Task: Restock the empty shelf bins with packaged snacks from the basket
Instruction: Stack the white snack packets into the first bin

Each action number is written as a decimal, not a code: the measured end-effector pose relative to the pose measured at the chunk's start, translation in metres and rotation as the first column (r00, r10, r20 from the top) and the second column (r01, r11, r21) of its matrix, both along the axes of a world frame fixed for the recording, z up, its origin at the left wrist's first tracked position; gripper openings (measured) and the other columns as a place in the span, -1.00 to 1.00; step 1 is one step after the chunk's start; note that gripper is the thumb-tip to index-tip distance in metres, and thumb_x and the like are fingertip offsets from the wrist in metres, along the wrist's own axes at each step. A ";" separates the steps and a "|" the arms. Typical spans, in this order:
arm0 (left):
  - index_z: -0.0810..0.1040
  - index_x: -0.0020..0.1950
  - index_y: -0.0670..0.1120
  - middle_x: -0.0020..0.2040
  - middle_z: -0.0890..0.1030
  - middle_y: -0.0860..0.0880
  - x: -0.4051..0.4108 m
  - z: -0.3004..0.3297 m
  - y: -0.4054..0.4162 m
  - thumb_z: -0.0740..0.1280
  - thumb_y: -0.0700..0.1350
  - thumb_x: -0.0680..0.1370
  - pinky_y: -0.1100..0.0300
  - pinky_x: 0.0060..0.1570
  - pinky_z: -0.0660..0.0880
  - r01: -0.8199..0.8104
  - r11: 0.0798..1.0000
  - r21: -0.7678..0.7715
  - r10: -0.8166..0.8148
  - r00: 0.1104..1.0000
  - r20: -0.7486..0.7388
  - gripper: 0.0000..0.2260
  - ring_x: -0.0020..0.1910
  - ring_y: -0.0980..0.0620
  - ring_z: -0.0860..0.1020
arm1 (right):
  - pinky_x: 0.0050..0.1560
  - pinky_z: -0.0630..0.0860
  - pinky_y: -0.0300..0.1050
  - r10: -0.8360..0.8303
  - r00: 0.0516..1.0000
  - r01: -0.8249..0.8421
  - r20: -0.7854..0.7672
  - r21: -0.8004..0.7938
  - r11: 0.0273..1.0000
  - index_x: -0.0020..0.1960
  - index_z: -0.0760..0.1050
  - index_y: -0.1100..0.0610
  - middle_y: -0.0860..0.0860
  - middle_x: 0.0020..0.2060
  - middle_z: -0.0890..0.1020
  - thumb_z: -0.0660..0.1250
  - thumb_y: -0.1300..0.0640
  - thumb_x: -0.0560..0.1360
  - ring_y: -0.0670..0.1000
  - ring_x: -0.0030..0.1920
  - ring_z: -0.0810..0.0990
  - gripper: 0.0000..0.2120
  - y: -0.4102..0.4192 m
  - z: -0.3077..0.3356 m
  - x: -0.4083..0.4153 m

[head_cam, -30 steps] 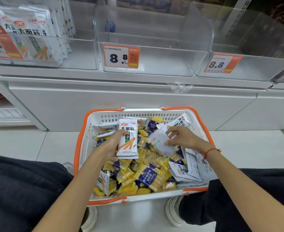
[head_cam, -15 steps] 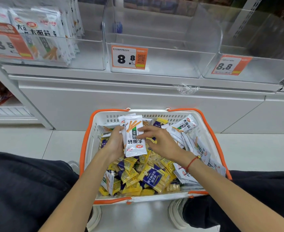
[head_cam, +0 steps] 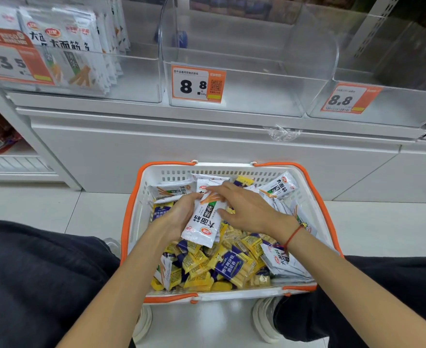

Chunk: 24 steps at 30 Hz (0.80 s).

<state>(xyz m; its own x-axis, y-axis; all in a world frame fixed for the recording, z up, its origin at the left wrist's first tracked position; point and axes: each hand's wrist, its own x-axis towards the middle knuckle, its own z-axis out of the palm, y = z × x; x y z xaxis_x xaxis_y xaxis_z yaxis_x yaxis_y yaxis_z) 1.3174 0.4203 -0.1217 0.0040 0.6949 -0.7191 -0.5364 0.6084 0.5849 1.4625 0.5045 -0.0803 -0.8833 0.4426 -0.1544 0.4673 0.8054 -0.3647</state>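
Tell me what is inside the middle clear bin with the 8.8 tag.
The middle bin holds no snack packets; something small and blue shows blurred through its back wall. The price tag covers part of its front.

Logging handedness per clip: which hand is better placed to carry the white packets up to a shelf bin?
Probably left. The left hand already grips the white packets over the basket, while the right hand only lays straight fingers on them.

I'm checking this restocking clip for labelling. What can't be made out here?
- Head view: how many white packets the left hand holds; they overlap, and the right hand covers the tops.
- Basket bottom: buried under snacks.
- Left price tag: cut by the edge.
- Right bin: cut by the edge.
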 end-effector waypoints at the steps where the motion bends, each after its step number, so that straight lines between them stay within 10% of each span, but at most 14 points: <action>1: 0.47 0.14 -0.18 -0.21 0.59 -0.16 0.000 -0.001 -0.001 0.06 0.05 0.64 0.09 -0.26 0.55 0.026 0.999 -0.019 -0.026 1.000 0.005 -0.65 -0.30 -0.10 0.57 | -0.14 0.33 -0.15 0.001 0.999 -0.001 0.040 -0.012 1.000 0.50 0.20 -0.02 -0.01 0.16 0.40 0.25 0.02 0.56 0.02 0.12 0.44 -0.47 0.002 0.000 0.002; 7: 0.49 0.07 -0.16 -0.13 0.61 -0.14 0.004 0.003 -0.005 0.01 0.04 0.63 0.13 -0.23 0.47 0.239 0.969 -0.066 -0.234 0.969 0.073 -0.64 -0.20 -0.07 0.55 | 0.40 0.06 0.05 0.047 0.965 -0.020 0.259 -0.107 0.994 0.47 0.20 -0.13 -0.07 0.48 0.19 0.36 -0.14 0.47 0.05 0.45 0.11 -0.36 0.017 0.010 0.005; 13: 0.45 0.20 -0.14 0.01 0.62 -0.20 0.003 -0.007 -0.002 0.05 -0.01 0.64 0.02 -0.16 0.54 0.075 0.992 -0.102 -0.072 0.997 0.031 -0.70 -0.11 -0.13 0.60 | 0.01 0.37 -0.19 -0.139 0.980 0.176 0.140 -0.308 0.935 0.15 0.47 0.01 -0.07 0.08 0.51 0.52 -0.05 0.35 0.02 0.11 0.47 -0.56 0.028 0.007 0.019; 18: 0.50 -0.07 -0.04 -0.08 0.61 -0.12 0.005 -0.030 -0.004 0.05 -0.03 0.63 0.03 -0.04 0.47 -0.465 0.885 -0.002 0.463 0.881 -0.095 -0.75 -0.15 -0.09 0.55 | -0.16 0.45 -0.43 -0.437 0.894 0.364 0.101 -0.732 0.576 -0.01 0.49 0.19 0.01 -0.13 0.65 0.46 0.18 0.43 -0.17 -0.16 0.61 -0.79 0.037 0.016 0.039; 24: 0.54 0.09 -0.08 -0.04 0.66 -0.13 0.020 -0.025 0.003 0.05 0.01 0.63 -0.11 0.26 0.44 -0.413 0.910 0.046 0.415 0.899 -0.139 -0.68 0.00 -0.15 0.59 | -0.16 0.59 -0.25 -0.747 0.655 0.381 0.117 -0.904 0.193 0.13 0.57 0.14 0.07 -0.02 0.69 0.41 0.23 0.47 -0.02 -0.07 0.66 -0.76 0.007 -0.009 0.007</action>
<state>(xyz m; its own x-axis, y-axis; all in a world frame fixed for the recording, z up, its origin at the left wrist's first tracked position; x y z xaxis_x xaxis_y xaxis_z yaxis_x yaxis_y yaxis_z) 1.3375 0.4237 -0.1466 -0.3879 0.6221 -0.6801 -0.6483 0.3404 0.6811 1.4697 0.5119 -0.0892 -0.5104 0.6469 -0.5666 0.3745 -0.4260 -0.8236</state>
